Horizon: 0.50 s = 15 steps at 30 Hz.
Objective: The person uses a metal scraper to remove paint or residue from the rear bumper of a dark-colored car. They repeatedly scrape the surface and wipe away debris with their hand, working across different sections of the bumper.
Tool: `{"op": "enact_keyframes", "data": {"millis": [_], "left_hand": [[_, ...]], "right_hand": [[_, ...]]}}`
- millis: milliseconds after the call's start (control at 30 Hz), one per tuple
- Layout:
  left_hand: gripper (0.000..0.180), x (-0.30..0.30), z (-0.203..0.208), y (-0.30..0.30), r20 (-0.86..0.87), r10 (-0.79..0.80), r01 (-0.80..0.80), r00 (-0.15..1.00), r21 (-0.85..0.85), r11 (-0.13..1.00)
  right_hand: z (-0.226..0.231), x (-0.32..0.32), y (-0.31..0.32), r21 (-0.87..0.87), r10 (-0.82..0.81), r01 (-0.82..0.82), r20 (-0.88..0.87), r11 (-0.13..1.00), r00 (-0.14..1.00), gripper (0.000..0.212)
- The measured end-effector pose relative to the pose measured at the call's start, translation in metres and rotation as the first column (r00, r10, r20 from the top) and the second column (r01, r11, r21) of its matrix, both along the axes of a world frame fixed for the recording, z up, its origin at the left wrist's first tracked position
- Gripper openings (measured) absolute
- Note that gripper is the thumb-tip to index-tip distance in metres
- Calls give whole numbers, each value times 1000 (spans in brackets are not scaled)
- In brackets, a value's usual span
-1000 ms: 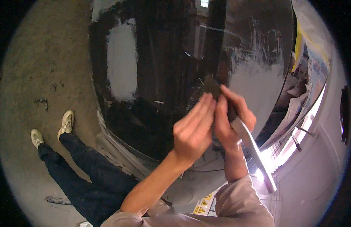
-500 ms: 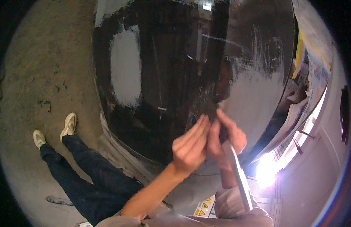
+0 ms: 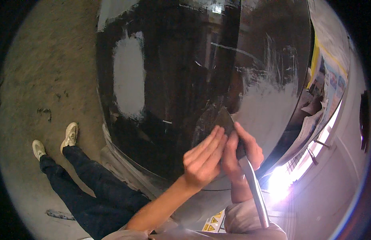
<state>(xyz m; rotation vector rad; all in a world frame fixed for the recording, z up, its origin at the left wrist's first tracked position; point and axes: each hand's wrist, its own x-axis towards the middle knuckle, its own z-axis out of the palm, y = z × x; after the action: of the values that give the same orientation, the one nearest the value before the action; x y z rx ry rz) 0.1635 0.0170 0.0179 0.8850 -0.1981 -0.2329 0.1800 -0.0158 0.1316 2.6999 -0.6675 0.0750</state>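
Note:
A long scraper-like tool (image 3: 255,192) lies across my right hand (image 3: 242,151), its silver handle trailing down past my right sleeve. In line with it, a dark flat pointed blade (image 3: 224,119) shows above my fingertips. My right thumb and fingers are closed round the tool where blade and handle seem to meet. My left hand (image 3: 204,158) has its fingers straight and pressed together, their tips on the blade; its thumb is hidden. Both hands are over a glossy black curved vehicle panel (image 3: 173,92), close to a large grey patch (image 3: 265,106). Whether the blade touches the panel, I cannot tell.
Another grey patch (image 3: 129,80) and several scratches mark the panel. Newspaper masking (image 3: 311,122) lines its right edge, near a bright light (image 3: 279,186). At left, a person's dark-trousered legs (image 3: 93,192) and pale shoes (image 3: 72,135) appear over the brown floor (image 3: 49,72).
My hands have shifted slightly down and right, and the blade's pointed end now shows above the fingers. The silver handle has turned a little. The whole view has shifted slightly.

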Motion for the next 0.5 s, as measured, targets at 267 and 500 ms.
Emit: {"op": "enact_keyframes", "data": {"millis": [267,500], "left_hand": [[38,11,-4,-10,-3,19,-19,1000,-3,1000],[39,11,-3,-9,-14,-31,32,999,15,999]], "right_hand": [[-1,9,-17,34,48,-48,-4,998,999,21],[-3,14,-15,51,-164,160,71,986,984,25]]}}
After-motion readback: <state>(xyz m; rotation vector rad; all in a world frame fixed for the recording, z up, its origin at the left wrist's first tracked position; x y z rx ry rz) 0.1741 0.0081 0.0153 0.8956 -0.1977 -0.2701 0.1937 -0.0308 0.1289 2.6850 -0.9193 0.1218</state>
